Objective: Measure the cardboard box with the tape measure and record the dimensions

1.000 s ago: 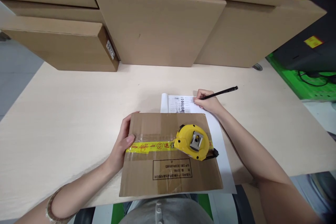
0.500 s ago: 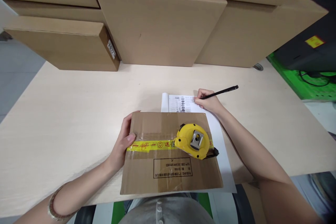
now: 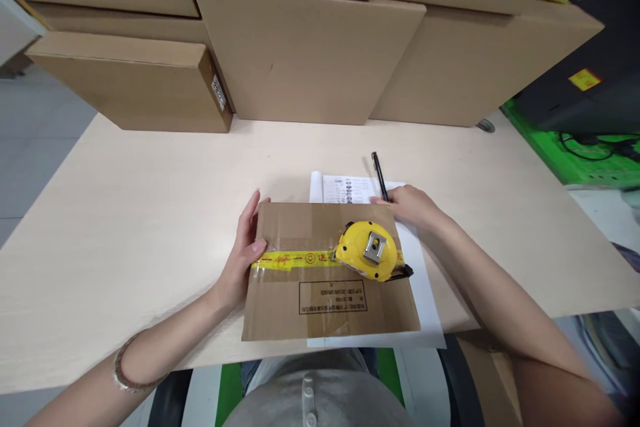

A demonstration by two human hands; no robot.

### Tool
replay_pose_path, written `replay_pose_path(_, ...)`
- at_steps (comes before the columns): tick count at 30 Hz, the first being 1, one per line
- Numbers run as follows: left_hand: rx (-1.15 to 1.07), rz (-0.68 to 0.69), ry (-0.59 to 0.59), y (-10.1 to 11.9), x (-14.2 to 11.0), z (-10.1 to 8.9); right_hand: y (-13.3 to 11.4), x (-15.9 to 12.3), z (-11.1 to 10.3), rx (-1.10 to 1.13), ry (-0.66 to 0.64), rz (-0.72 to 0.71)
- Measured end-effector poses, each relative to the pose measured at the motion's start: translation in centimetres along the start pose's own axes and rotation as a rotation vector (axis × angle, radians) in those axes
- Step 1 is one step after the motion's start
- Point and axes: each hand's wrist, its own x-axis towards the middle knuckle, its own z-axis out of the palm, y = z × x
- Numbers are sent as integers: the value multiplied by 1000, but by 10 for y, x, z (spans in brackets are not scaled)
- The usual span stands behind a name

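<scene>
A pale desk (image 3: 165, 213) has bare room left of the hands and a strip beyond them, ending at stacked cartons (image 3: 305, 53). The left hand (image 3: 239, 270) grips the left edge of a small box (image 3: 285, 230), thumb on top. The right hand (image 3: 415, 207), by the far right corner, holds a pen (image 3: 380, 177); whether it touches the box cannot be told. The box lies over paper (image 3: 427, 317) at the desk's near edge, a tape measure (image 3: 367, 250) on top. A flat box (image 3: 125, 90) blocks the far left; a green crate (image 3: 537, 147) stands off the right edge. Earlier the pen slanted rightward; now it points away, and more of the paper's near edge shows.
</scene>
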Motion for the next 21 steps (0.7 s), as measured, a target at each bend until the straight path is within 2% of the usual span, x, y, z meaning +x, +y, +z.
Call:
replay_pose_path(4, 191, 164, -94, -1, 9, -11, -10, -10, -1, -155, 21, 75)
replay_pose_path(8, 260, 243, -220, -2, 14, -22, -36, -34, -17, -221, 183, 81)
replay_pose_path(10, 278, 246, -258, -2, 14, -25, -53, -59, -25, -185, 295, -65)
replay_pose_path(11, 284, 237, -274, -2, 14, -26, -62, -73, -27, -162, 322, -194)
replay_pose_path(13, 284, 218, -297, -1, 12, -25, -77, -99, -24, -185, 326, -428)
replay_pose_path(15, 247, 205, -288, 0, 11, -22, -87, -120, -15, -214, 316, -574)
replay_pose_path(18, 143, 176, -248, 2, 10, -16, -97, -135, 1, -58, 235, -638)
replay_pose_path(21, 116, 175, -234, 1, 10, -14, -115, -133, 11, 151, 110, -648)
